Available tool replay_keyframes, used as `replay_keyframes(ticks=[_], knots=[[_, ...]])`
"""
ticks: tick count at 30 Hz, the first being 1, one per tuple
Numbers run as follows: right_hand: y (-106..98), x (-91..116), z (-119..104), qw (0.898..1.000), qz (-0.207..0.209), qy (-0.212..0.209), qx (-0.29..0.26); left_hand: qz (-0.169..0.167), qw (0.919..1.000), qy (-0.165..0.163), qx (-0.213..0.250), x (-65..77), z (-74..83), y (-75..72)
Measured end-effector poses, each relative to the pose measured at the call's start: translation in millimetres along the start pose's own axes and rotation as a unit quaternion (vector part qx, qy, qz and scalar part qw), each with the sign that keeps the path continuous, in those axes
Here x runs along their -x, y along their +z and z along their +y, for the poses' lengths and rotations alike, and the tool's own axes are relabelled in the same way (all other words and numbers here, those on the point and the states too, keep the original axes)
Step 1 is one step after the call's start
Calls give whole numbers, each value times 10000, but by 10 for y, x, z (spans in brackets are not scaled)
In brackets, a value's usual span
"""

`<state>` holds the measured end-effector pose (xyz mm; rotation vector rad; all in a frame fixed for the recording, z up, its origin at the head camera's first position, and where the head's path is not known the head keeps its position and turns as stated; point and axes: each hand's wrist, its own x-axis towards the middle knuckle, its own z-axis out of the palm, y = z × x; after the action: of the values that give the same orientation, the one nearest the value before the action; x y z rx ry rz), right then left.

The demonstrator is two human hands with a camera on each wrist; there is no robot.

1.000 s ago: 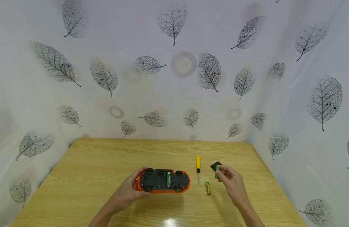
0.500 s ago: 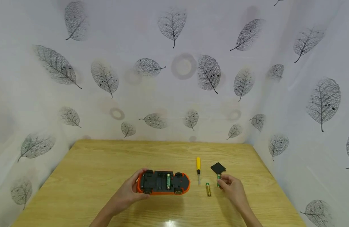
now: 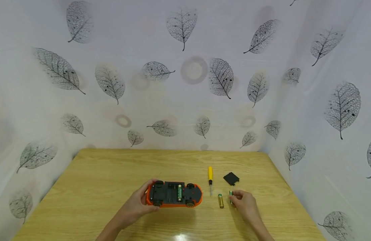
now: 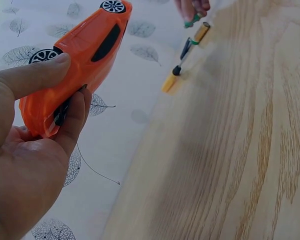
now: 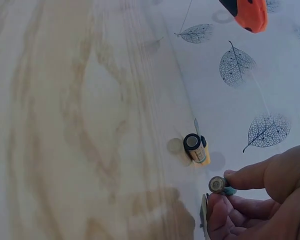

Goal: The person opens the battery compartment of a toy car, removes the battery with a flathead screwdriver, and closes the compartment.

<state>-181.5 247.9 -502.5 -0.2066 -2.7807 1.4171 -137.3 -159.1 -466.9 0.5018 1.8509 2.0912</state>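
Currently in hand: a toy car (image 3: 167, 194) on the left, a battery (image 3: 231, 196) on the right

The left hand (image 3: 136, 205) is clamped round one end of the orange car, thumb on the near side and fingers on the far side. The car is held up over the wooden table (image 3: 113, 167), its black underside turned toward the head camera and its wheels showing. An open compartment in that underside has a second battery (image 3: 179, 192) lying crosswise at its right end.

The right hand (image 3: 246, 205) pinches the loose battery between thumb and fingers, one metal end facing the right wrist camera. Whether that battery touches the table I cannot tell. Just to its left a third battery (image 3: 220, 201), gold with a green end, lies on the wood. Farther from the person are a screwdriver (image 3: 210, 174), its yellow handle pointing away and its metal shaft toward the near edge, and a flat black cover (image 3: 231, 178) to the right of it. Behind the table hangs a pale sheet (image 3: 173, 100) printed with dark leaves.
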Motion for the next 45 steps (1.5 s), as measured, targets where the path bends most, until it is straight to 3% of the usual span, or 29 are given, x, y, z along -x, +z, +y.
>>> replay_keyframes(ticks=[23, 45], knots=[[77, -8, 15, 9972, 14, -271, 700, 17, 10000, -49, -82, -4, 10, 0], [44, 48, -64, 9973, 58, -164, 715, -29, 10000, -29, -13, -13, -17, 15]])
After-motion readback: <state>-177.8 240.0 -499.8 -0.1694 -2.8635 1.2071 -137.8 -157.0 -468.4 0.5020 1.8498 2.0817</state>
